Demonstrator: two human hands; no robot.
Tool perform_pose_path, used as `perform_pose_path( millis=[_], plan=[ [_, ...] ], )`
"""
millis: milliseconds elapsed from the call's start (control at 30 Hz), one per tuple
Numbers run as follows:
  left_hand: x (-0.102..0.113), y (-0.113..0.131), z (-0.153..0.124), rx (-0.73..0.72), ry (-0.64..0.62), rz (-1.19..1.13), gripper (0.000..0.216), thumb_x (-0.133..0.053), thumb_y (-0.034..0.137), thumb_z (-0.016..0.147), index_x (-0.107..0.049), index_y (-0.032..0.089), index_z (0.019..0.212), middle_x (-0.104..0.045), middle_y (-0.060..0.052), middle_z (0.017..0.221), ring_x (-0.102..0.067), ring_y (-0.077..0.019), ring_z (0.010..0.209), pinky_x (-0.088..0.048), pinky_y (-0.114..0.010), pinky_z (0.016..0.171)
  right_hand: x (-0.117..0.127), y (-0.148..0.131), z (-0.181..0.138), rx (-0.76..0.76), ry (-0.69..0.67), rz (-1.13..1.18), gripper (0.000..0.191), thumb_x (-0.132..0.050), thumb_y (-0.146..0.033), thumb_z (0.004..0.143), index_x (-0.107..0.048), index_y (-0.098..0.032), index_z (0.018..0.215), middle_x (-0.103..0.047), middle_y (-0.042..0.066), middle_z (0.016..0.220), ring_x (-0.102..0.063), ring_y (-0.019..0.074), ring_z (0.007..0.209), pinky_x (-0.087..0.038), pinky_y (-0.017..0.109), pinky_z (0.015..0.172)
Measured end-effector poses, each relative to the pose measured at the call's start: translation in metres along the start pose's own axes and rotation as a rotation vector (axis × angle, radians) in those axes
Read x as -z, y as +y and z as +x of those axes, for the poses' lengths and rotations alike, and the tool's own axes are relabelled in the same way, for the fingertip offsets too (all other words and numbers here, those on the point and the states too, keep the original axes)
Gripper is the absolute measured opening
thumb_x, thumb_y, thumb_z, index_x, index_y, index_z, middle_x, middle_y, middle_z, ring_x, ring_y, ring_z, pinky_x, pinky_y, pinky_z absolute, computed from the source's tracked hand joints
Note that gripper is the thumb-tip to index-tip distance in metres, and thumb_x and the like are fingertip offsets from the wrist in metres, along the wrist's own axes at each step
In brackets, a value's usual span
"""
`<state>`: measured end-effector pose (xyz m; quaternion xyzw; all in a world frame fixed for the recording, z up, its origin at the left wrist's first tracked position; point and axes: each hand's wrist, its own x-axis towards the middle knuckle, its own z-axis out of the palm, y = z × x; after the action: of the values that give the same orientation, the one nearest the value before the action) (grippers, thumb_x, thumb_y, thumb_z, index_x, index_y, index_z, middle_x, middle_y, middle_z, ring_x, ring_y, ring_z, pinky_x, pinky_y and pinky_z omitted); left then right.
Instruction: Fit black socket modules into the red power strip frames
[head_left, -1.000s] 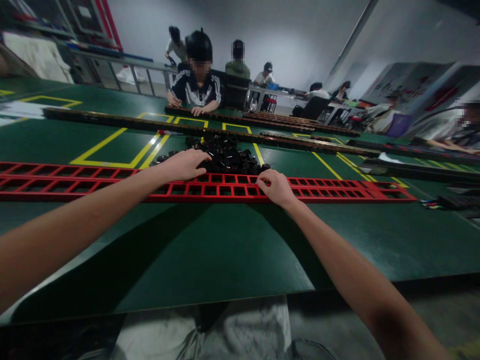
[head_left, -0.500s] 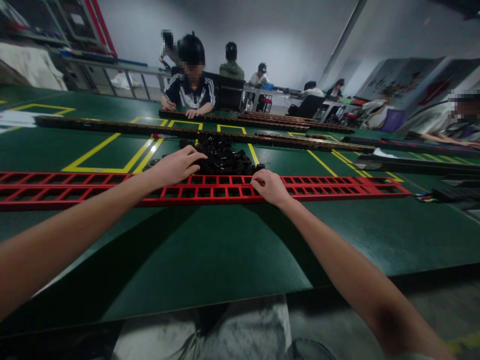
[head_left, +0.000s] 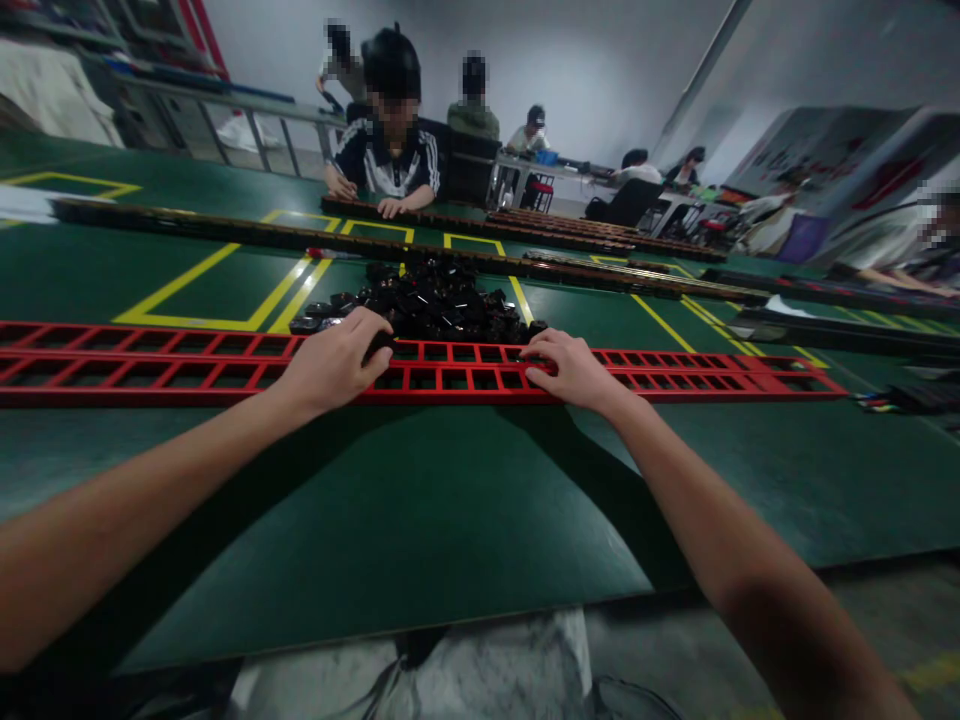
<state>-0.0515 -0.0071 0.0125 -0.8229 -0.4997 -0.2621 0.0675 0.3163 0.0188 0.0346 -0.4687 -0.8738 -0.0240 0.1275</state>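
Observation:
A long red frame (head_left: 480, 398) with two rows of ladder-like slots lies across the green table. Behind its middle is a heap of small black parts (head_left: 442, 300), some with shiny bits. My left hand (head_left: 334, 365) is over the frame left of centre, thumb and fingers closed around a small black part (head_left: 379, 343) whose exact kind I cannot make out. Farther right, my right hand (head_left: 576, 370) rests at the frame with thumb and forefinger apart; no held thing shows between them.
Long dark strips (head_left: 292, 238) lie behind the heap, across yellow tape lines (head_left: 187, 322). A co-worker (head_left: 390, 160) sits opposite with hands at another strip. Black bars (head_left: 817, 328) and a cable bundle (head_left: 900, 400) lie at the right. The table's front edge (head_left: 420, 632) is near me.
My left hand has drawn back from the heap's edge to the frame, with a black part now in its grip. My right hand's fingers have spread from a pinch. The view has shifted slightly.

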Motion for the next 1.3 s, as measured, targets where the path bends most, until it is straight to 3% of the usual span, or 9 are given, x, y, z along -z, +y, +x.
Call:
perform_pose_path(
  millis=[133, 233, 433, 867, 1133, 1300],
  plan=[
    [0.002, 0.008, -0.005, -0.063, -0.019, 0.102, 0.033, -0.043, 0.032, 0.102, -0.064, 0.015, 0.121, -0.068, -0.014, 0.125, -0.068, -0.0269, 0.100, -0.055, -0.036, 0.074, 0.017, -0.016, -0.003, -0.298, -0.027, -0.263, 0.033, -0.052, -0.033, 0.099, -0.074, -0.013, 0.114, -0.074, 0.018, 0.111, -0.069, 0.0312, 0.102, -0.049, 0.040, 0.085],
    [0.001, 0.008, -0.007, -0.072, 0.003, 0.113, 0.035, -0.043, 0.033, 0.102, -0.066, 0.014, 0.121, -0.068, -0.015, 0.125, -0.068, -0.0278, 0.100, -0.054, -0.036, 0.070, 0.018, -0.040, -0.005, -0.438, -0.164, -0.332, 0.037, -0.047, -0.038, 0.102, -0.073, -0.013, 0.111, -0.077, 0.018, 0.100, -0.072, 0.0309, 0.088, -0.048, 0.038, 0.074],
    [0.000, 0.007, -0.008, -0.061, -0.006, 0.137, 0.039, -0.042, 0.037, 0.102, -0.066, 0.015, 0.124, -0.068, -0.015, 0.125, -0.068, -0.0287, 0.100, -0.052, -0.036, 0.065, 0.009, -0.068, -0.006, -0.447, -0.166, -0.312, 0.038, -0.042, -0.039, 0.105, -0.070, -0.014, 0.113, -0.079, 0.018, 0.101, -0.075, 0.0309, 0.095, -0.049, 0.037, 0.078],
    [0.008, 0.012, -0.010, -0.016, -0.068, 0.194, 0.037, -0.037, 0.035, 0.105, -0.063, 0.016, 0.123, -0.066, -0.014, 0.130, -0.068, -0.0297, 0.098, -0.045, -0.035, 0.057, 0.001, -0.056, -0.004, -0.477, -0.090, -0.256, 0.039, -0.044, -0.046, 0.106, -0.069, -0.017, 0.108, -0.079, 0.015, 0.099, -0.075, 0.0290, 0.092, -0.049, 0.034, 0.075],
    [0.008, 0.011, -0.010, -0.010, -0.071, 0.157, 0.041, -0.037, 0.038, 0.103, -0.065, 0.016, 0.124, -0.066, -0.015, 0.130, -0.070, -0.0292, 0.099, -0.051, -0.036, 0.062, 0.002, -0.050, -0.003, -0.504, -0.087, -0.254, 0.037, -0.036, -0.028, 0.107, -0.071, -0.017, 0.110, -0.079, 0.016, 0.102, -0.076, 0.0279, 0.093, -0.046, 0.033, 0.075],
    [0.009, 0.014, -0.010, 0.007, -0.071, 0.106, 0.041, -0.039, 0.038, 0.102, -0.066, 0.017, 0.123, -0.066, -0.016, 0.129, -0.070, -0.0299, 0.098, -0.056, -0.038, 0.064, 0.006, -0.046, -0.003, -0.530, -0.105, -0.272, 0.036, -0.038, -0.028, 0.105, -0.071, -0.018, 0.112, -0.079, 0.016, 0.104, -0.075, 0.0291, 0.095, -0.046, 0.034, 0.076]
  ],
)
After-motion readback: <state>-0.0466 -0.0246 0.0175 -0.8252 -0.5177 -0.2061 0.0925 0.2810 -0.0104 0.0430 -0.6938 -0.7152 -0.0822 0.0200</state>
